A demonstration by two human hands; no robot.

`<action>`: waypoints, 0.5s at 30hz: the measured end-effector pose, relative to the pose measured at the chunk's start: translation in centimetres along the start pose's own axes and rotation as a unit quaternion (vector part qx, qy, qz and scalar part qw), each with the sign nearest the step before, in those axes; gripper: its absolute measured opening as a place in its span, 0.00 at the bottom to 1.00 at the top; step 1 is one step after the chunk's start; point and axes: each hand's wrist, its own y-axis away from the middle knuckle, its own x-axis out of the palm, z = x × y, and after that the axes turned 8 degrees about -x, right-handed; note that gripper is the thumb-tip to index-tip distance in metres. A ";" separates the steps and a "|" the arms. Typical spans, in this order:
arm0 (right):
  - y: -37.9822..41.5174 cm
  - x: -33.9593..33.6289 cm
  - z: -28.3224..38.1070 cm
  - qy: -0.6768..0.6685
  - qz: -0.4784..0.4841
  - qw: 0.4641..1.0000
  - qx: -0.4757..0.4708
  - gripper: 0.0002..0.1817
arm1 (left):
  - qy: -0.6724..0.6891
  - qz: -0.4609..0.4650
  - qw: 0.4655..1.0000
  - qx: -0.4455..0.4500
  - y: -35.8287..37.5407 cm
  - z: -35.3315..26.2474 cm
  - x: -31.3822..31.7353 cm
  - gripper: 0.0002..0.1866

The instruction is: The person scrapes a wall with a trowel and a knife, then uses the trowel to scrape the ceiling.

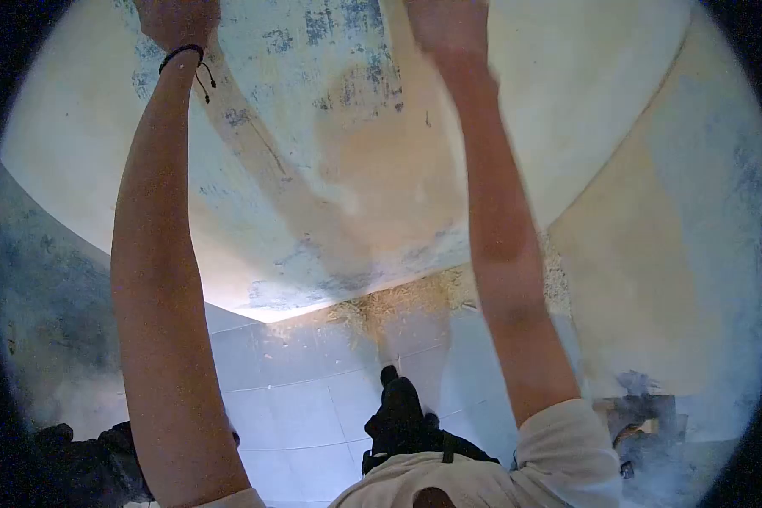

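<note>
— What was shown nearest the hands?
— A pale wall (347,144), streaked with blue and tan patches, was seen directly ahead, its lower edge met by the floor (288,415). Shadows were cast across its middle.

— And the hands?
— Both were raised to it, well apart. The left hand (179,19) was cut off by the top edge, as was the right hand (450,25). How far the fingers were spread, whether anything was gripped, or whether the wall was touched could not be told.

— What was worn?
— A dark cord bracelet (182,57) was tied at the left wrist; a light shirt (567,457) and dark trousers (402,423) were seen below.

— And farther out?
— Straw-coloured litter (381,309) was strewn along the wall's foot. On the right, a second patchy surface (643,254) was seen.
</note>
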 end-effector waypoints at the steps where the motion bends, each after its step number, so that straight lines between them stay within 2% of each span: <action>1: -2.9 -0.7 1.1 -0.047 0.002 0.999 -0.007 0.25 | -0.019 -0.004 1.000 0.009 0.1 0.1 0.1 0.24; 4: -6.4 -1.5 1.4 -0.041 0.002 0.998 -0.044 0.26 | -0.012 0.002 1.000 -0.001 0.0 0.3 0.1 0.28; 7: -1.7 0.5 -1.0 -0.006 -0.058 0.998 -0.015 0.25 | 0.012 0.009 1.000 -0.008 -0.1 -0.1 -0.6 0.30; 8: 2.2 2.1 -4.8 0.099 -0.070 0.988 -0.100 0.25 | 0.019 0.010 1.000 -0.003 -0.3 -0.2 -0.7 0.30; 10: 7.4 2.0 -6.2 0.131 -0.006 0.990 -0.044 0.25 | -0.003 0.000 1.000 -0.001 -0.3 -0.1 -0.3 0.29; 11: 10.6 0.5 -3.9 0.055 0.072 0.991 0.096 0.25 | -0.015 -0.004 1.000 -0.002 -0.2 0.0 -0.1 0.29; 13: 15.9 0.9 -4.4 0.087 0.095 0.978 0.164 0.26 | -0.022 -0.012 1.000 0.002 -0.1 0.1 0.2 0.27; 15: 19.9 1.0 -5.2 0.079 0.100 0.977 0.170 0.26 | -0.017 -0.014 1.000 -0.001 -0.1 0.3 0.3 0.26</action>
